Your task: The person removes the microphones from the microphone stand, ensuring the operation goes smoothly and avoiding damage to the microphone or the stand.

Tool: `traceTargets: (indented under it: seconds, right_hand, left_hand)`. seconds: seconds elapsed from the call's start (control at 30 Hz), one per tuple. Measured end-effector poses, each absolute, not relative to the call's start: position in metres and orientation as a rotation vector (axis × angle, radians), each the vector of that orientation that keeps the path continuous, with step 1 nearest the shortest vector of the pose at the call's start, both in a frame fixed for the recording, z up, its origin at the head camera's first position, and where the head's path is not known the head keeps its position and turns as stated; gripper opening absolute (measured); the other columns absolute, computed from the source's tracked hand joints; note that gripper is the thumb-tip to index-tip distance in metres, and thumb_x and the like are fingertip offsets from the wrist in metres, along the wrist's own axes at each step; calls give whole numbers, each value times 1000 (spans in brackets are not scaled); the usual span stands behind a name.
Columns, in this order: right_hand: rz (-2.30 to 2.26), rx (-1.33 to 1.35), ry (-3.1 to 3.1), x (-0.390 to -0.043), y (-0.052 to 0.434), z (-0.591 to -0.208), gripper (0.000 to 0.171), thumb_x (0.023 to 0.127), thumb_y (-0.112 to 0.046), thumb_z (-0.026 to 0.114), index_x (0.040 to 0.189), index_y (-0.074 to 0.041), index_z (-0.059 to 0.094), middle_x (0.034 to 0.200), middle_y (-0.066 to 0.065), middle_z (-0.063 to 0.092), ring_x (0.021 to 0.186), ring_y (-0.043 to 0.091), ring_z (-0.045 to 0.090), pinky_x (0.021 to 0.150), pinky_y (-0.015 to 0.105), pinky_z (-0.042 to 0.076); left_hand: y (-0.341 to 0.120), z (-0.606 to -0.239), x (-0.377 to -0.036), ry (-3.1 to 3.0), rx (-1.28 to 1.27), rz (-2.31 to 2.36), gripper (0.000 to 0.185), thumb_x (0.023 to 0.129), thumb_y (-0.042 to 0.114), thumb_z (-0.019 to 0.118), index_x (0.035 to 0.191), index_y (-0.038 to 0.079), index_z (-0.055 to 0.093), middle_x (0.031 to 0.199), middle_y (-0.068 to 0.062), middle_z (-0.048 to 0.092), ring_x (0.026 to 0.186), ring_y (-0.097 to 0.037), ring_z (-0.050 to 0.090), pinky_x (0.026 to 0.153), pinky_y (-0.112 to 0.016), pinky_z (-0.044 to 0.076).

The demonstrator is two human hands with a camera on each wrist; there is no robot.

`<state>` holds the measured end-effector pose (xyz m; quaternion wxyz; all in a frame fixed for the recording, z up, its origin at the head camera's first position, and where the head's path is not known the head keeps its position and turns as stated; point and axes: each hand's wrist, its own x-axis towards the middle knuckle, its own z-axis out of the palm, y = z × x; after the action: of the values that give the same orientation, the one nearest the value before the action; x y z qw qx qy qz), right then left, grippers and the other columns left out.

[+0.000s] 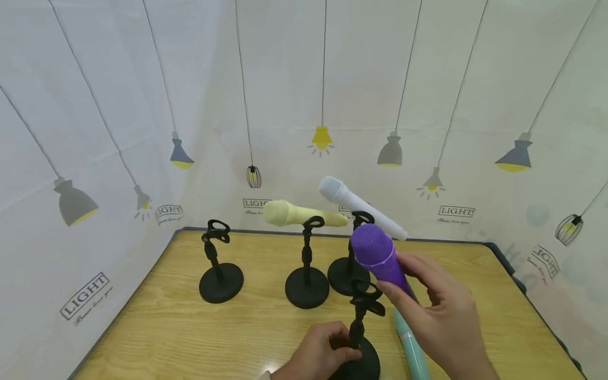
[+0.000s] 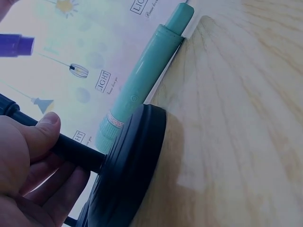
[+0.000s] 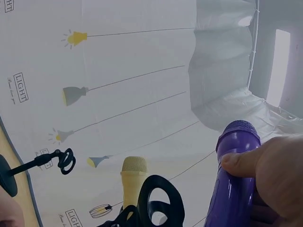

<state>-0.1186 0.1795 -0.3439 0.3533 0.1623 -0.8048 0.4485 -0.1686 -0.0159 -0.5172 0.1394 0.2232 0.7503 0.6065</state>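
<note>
My right hand (image 1: 442, 311) grips a purple microphone (image 1: 377, 250) by its body, its mesh head tipped up and to the left. Just below it stands the nearest black microphone stand (image 1: 357, 335), its clip holding nothing. Low on that stand's post, my left hand (image 1: 320, 351) holds on with thumb and fingers, close above the round base (image 2: 137, 170). The clip (image 3: 161, 201) of a stand shows beside the purple microphone in the right wrist view. A teal microphone (image 2: 142, 85) lies on the table just right of the held stand.
Farther back, a yellow microphone (image 1: 304, 214) rests in one stand (image 1: 307, 287) and a white microphone (image 1: 363, 206) in another (image 1: 342, 274). A stand with a vacant clip (image 1: 220, 282) is at the left. Lamp-printed sheeting (image 1: 280, 105) encloses the wooden table (image 1: 157, 327).
</note>
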Motion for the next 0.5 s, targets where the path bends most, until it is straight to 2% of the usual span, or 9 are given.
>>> traceTargets:
  seconds: [0.27, 0.5]
  right_hand:
    - [1134, 390, -2133, -118, 188, -349, 52, 78, 4, 94, 126, -8, 79, 117, 7, 80, 106, -9, 69, 92, 6, 53]
    - [1133, 245, -2254, -119, 205, -362, 46, 87, -10, 92, 130, -13, 77, 119, 4, 80, 102, -10, 69, 88, 5, 53]
  left_hand:
    - [-16, -517, -168, 2189, 616, 1720, 7, 95, 8, 82, 101, 10, 79, 98, 1, 83, 88, 2, 73, 83, -19, 57]
    - [-19, -517, -168, 2187, 609, 1705, 8, 95, 10, 83, 101, 10, 78, 99, 5, 82, 90, 0, 73, 82, -20, 58]
